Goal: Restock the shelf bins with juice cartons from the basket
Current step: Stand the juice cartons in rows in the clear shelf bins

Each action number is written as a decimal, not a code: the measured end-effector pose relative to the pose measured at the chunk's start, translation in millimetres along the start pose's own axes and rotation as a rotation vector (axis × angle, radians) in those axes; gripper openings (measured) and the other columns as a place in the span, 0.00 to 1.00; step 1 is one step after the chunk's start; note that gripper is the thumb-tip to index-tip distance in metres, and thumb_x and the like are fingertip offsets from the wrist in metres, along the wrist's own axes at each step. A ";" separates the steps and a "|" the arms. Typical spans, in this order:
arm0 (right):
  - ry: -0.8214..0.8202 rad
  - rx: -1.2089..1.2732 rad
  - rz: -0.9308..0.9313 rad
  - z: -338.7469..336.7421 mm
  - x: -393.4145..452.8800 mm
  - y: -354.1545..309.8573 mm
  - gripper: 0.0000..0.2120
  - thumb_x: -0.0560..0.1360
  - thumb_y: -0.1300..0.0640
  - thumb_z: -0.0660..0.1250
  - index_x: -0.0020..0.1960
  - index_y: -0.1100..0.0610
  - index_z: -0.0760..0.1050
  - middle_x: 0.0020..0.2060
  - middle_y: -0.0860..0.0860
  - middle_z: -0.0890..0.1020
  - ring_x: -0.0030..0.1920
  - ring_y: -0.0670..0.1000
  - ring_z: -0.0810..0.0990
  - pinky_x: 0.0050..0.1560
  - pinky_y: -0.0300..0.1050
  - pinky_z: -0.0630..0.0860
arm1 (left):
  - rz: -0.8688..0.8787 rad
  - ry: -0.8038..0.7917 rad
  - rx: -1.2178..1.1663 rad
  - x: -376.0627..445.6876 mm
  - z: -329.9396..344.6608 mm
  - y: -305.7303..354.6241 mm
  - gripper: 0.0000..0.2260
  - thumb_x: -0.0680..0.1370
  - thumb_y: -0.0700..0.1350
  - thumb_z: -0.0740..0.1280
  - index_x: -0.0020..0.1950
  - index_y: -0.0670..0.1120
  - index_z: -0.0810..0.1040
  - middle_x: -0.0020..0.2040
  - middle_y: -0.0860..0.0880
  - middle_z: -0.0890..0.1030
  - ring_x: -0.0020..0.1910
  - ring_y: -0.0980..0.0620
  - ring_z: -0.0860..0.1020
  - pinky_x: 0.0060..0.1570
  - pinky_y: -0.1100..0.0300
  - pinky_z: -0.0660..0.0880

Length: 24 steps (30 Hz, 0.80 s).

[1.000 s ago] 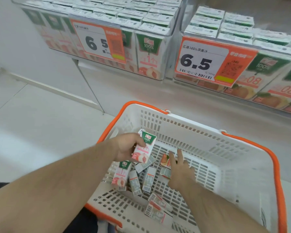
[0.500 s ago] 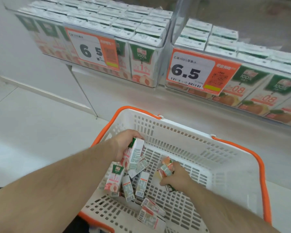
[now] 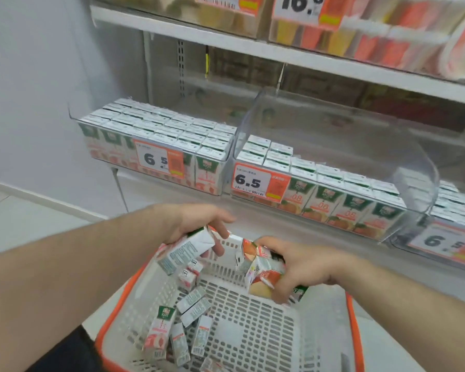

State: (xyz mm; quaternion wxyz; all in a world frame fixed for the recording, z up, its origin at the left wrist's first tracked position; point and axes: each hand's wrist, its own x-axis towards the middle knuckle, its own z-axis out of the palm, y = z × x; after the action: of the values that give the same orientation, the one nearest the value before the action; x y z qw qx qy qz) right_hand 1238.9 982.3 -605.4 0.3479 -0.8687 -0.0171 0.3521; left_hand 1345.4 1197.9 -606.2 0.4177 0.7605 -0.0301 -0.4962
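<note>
A white plastic basket with an orange rim (image 3: 263,326) sits below me, several small juice cartons (image 3: 177,328) loose on its bottom. My left hand (image 3: 199,224) grips one white carton (image 3: 184,251) above the basket's far left corner. My right hand (image 3: 304,264) holds a bunch of cartons with orange fruit print (image 3: 261,269) over the basket's far side. Ahead, two clear shelf bins stand side by side: the left bin (image 3: 156,146) is packed full, the middle bin (image 3: 320,181) has cartons along its front and left with bare room behind.
A third bin (image 3: 451,226) with a price tag shows at the right edge. Orange price tags reading 6.5 hang on the bin fronts. An upper shelf (image 3: 279,49) carries other packaged goods. White floor and wall lie to the left.
Both hands have lifted out of the basket with their cartons, toward the shelf. My view has tilted upward, so the bins and the upper shelf now fill the frame.
</note>
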 end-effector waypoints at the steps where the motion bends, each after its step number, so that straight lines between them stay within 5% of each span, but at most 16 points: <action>1: 0.015 -0.080 -0.039 -7.4 -11.7 -7.6 0.36 0.60 0.58 0.80 0.62 0.42 0.68 0.53 0.46 0.77 0.52 0.48 0.79 0.45 0.41 0.78 | -0.005 -0.040 0.037 -4.8 1.2 4.1 0.25 0.77 0.62 0.63 0.62 0.42 0.77 0.48 0.41 0.85 0.25 0.51 0.76 0.31 0.63 0.73; 3: 0.081 -0.209 -0.101 -17.9 -28.9 -17.7 0.39 0.61 0.60 0.80 0.65 0.43 0.66 0.53 0.45 0.74 0.51 0.45 0.76 0.42 0.34 0.74 | -0.012 -0.139 0.069 -13.0 7.3 9.7 0.32 0.74 0.68 0.62 0.62 0.41 0.77 0.50 0.40 0.85 0.25 0.51 0.75 0.32 0.61 0.73; 5: 0.158 -0.305 -0.140 -22.3 -38.9 -22.7 0.45 0.60 0.57 0.80 0.70 0.41 0.62 0.57 0.44 0.71 0.56 0.44 0.73 0.52 0.39 0.74 | 0.015 -0.214 0.035 -19.4 18.3 14.3 0.33 0.69 0.69 0.65 0.59 0.42 0.78 0.50 0.41 0.85 0.26 0.51 0.76 0.32 0.61 0.72; 10: 0.234 -0.513 -0.166 -17.1 -41.0 -33.1 0.46 0.60 0.57 0.79 0.70 0.38 0.60 0.57 0.43 0.65 0.55 0.47 0.74 0.54 0.48 0.77 | 0.075 -0.261 -0.065 -22.1 41.9 17.1 0.14 0.68 0.54 0.73 0.44 0.43 0.82 0.35 0.47 0.82 0.24 0.54 0.77 0.25 0.64 0.74; 15: 0.335 -0.507 -0.164 -18.3 -38.6 -29.5 0.53 0.62 0.55 0.80 0.75 0.36 0.51 0.64 0.42 0.61 0.60 0.47 0.72 0.57 0.43 0.76 | 0.093 -0.232 -0.181 -14.3 36.4 5.7 0.17 0.66 0.44 0.76 0.52 0.41 0.81 0.41 0.46 0.83 0.33 0.53 0.78 0.35 0.61 0.76; 18: 0.470 -0.467 -0.161 -29.5 -37.8 -25.5 0.57 0.63 0.55 0.78 0.78 0.38 0.44 0.70 0.45 0.64 0.63 0.48 0.73 0.58 0.44 0.76 | 0.141 -0.172 -0.449 -20.7 25.6 1.0 0.16 0.66 0.41 0.72 0.53 0.38 0.80 0.42 0.41 0.84 0.26 0.52 0.77 0.26 0.63 0.76; 21: 0.640 -0.354 -0.204 -37.7 -33.3 -19.6 0.51 0.64 0.57 0.76 0.77 0.40 0.51 0.52 0.43 0.78 0.47 0.45 0.80 0.44 0.39 0.77 | 0.243 -0.179 -0.694 -23.3 12.7 -6.0 0.17 0.68 0.46 0.69 0.54 0.41 0.80 0.47 0.39 0.84 0.24 0.50 0.76 0.23 0.64 0.72; 24: 0.826 -0.485 -0.359 -39.8 -29.6 -15.8 0.41 0.66 0.57 0.74 0.75 0.48 0.61 0.52 0.47 0.79 0.53 0.51 0.76 0.52 0.41 0.72 | 0.360 -0.389 -0.836 -19.3 5.1 -11.4 0.19 0.64 0.49 0.77 0.53 0.45 0.84 0.62 0.38 0.80 0.36 0.44 0.81 0.27 0.61 0.73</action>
State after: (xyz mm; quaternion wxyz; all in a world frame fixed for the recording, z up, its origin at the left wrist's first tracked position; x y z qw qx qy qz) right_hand 1244.9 962.6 -557.6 0.1691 -0.9745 -0.1085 -0.1001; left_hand 1327.5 1211.0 -600.5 0.7527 0.4039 -0.0370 -0.5185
